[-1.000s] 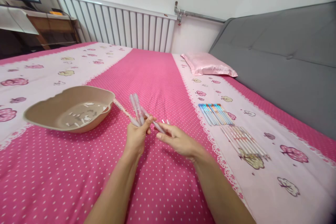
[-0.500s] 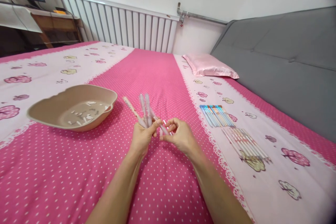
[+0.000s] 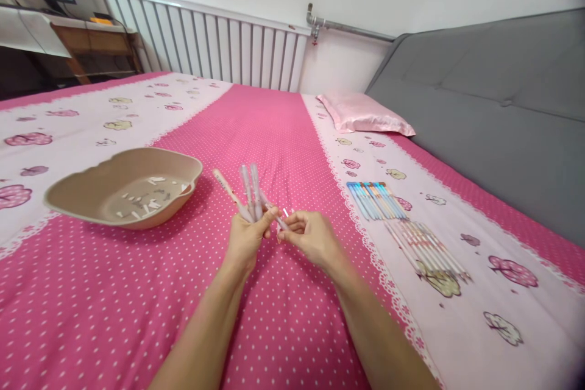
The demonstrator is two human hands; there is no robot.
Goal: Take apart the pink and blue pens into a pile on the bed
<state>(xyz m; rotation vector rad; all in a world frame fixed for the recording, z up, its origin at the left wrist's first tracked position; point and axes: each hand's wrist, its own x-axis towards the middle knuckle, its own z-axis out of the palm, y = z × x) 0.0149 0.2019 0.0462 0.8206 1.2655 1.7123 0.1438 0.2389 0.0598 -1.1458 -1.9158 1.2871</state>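
Several pale, slim pens (image 3: 250,189) fan upward out of my left hand (image 3: 244,241), whose fingers are closed around their lower parts. One of them is tan with small printed marks and leans left. Beside it, my right hand (image 3: 315,237) has its thumb and fingers pinched on the end of another pale pen (image 3: 276,217), which spans the gap between both hands. Small white pieces show near the right fingertips, too small to make out. To the right lie a row of blue-topped pens (image 3: 377,201) and a row of whitish pens with reddish marks (image 3: 427,250).
A beige basin (image 3: 77,198) with small white scraps inside stands on the pink dotted bedspread (image 3: 137,304), left of my hands. Farther back are a pink pillow (image 3: 365,114), a grey headboard (image 3: 493,73) and a white radiator (image 3: 205,42).
My right fingers have curled in more closely around the end of the pen between my hands. The pens in my left hand stay nearly where they were; the view shifts slightly.
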